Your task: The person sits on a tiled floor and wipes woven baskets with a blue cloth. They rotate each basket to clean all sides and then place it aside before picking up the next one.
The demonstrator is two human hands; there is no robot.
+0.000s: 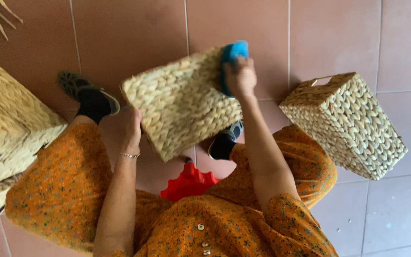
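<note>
Already the left hand only presses flat against the near side of the woven basket, held above the floor tiles between the knees, so it could slip. Rightward, the right hand, closed around a blue brush on the basket's upper right corner, could push it askew.

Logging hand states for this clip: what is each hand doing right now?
Left hand: steadies the woven basket by its side; grip cannot be told.
Right hand: closed on a blue brush pressed against the basket.
</note>
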